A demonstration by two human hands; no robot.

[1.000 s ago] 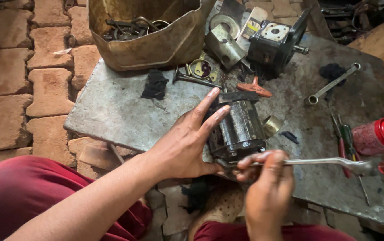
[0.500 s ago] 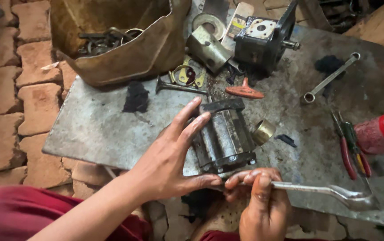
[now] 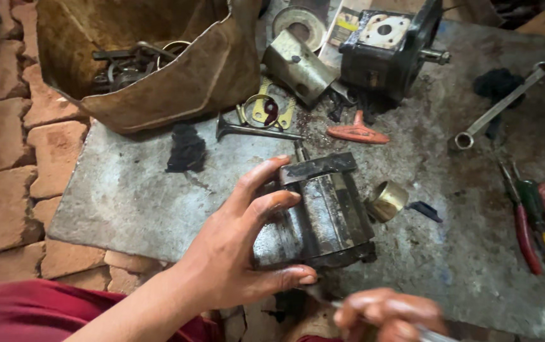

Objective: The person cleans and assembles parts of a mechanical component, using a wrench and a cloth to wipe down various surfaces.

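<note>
left hand (image 3: 238, 253): fingers spread wide over the left side of the pump body (image 3: 323, 212), thumb under its near end, fingertips on the top flange. Gripping it.
right hand (image 3: 389, 313): blurred, at the bottom of the frame. Fingers curled narrow round a thin metal tool handle (image 3: 434, 332); the tool's tip is not clear, it sits close to the near end of the pump body.
pump body: dark, greasy, blocky metal housing, lying near the front edge of the slab (image 3: 127, 196), about mid-width, long axis running away from the person.
brass bush (image 3: 386, 201): short brass ring, just right of the pump body, can't tell if touching.
black rag (image 3: 187, 147): left of centre on the slab, well apart from the hands.
orange T-handle (image 3: 356, 132): beyond the pump body, toward the back.
valve (image 3: 253, 130): long stem lying flat, behind the left fingertips.
second pump (image 3: 389, 54): black with pale face, at the back edge.
metal sleeve (image 3: 298, 66): grey cylinder, beside the second pump on its left.
sack (image 3: 177, 82): brown, open, scrap metal parts inside, back left corner.
ring spanner (image 3: 500, 107): back right, lying diagonal.
pliers (image 3: 526, 221): red handles, right edge, with a green-handled screwdriver (image 3: 535, 206) alongside.
</note>
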